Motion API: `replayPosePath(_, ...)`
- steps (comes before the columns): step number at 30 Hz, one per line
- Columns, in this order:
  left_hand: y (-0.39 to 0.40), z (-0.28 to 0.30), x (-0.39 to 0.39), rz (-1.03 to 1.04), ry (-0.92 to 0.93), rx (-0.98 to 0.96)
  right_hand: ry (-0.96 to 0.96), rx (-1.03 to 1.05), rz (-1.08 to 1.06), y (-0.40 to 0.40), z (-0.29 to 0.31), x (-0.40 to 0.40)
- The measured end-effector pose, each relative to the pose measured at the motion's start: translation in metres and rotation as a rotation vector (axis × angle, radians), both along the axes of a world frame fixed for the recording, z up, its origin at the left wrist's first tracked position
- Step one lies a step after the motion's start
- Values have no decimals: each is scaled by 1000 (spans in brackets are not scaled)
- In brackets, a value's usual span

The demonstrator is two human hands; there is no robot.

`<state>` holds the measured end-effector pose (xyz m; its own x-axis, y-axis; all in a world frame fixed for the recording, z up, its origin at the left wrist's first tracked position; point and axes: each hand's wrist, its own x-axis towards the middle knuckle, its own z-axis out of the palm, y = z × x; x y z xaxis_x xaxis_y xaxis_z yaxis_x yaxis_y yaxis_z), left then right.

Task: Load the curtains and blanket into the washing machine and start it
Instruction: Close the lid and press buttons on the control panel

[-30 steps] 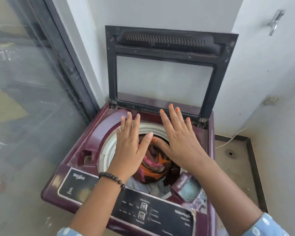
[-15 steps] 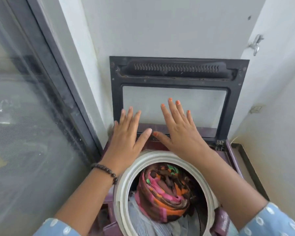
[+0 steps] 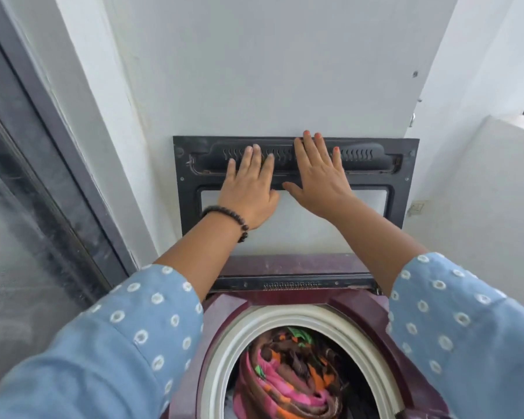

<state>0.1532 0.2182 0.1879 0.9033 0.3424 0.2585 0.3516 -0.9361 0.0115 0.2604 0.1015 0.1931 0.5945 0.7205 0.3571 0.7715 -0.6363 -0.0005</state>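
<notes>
The maroon top-loading washing machine [image 3: 233, 309] stands below me with its black-framed lid [image 3: 188, 182] raised upright against the wall. A brown, pink and orange blanket [image 3: 291, 376] fills the white-rimmed drum [image 3: 224, 358]; pale cloth shows under it at the drum's lower left. My left hand [image 3: 248, 189] lies flat with straight fingers on the lid's upper frame. My right hand [image 3: 318, 176] lies flat beside it, fingertips at the lid's top edge. Neither hand holds anything.
A dark-framed glass sliding door [image 3: 43, 207] runs along the left. White walls close in behind and on the right, with a wall switch plate [image 3: 417, 208] to the right of the lid. The control panel is out of view.
Both hands rose from above the drum opening to the top of the raised lid. The view tilted up, so the control panel left the frame.
</notes>
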Motion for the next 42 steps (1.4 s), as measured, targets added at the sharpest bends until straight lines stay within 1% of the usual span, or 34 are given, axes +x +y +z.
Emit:
replayPosePath(6,10,-10,-6,-1,-107,6,-65,47,-44,10,3,5)
replayPosePath(11,4,1,-7,-44,-199,60,-80,62,-89,12,22,0)
replayPosePath(14,-3,11,-5,-40,-194,119,-145,61,-112,6,27,-7)
replayPosePath(17,-12,17,-7,-44,-169,149,-207,90,-99,-5,31,-17)
replayPosePath(20,-22,15,-15,-45,-231,127,-212,107,-77,-15,36,-28)
replayPosePath(24,-35,6,-34,-45,-294,163,-224,132,-54,-30,41,-46)
replayPosePath(31,-63,-12,-72,-54,-412,226,-202,182,43,-70,38,-77)
replayPosePath(37,-96,-11,-107,-57,-512,224,-52,240,179,-112,31,-96)
replayPosePath(40,-109,-7,-123,-64,-508,198,-20,156,216,-128,28,-105)
replayPosePath(42,-117,-8,-133,-53,-446,198,-39,62,227,-140,28,-114)
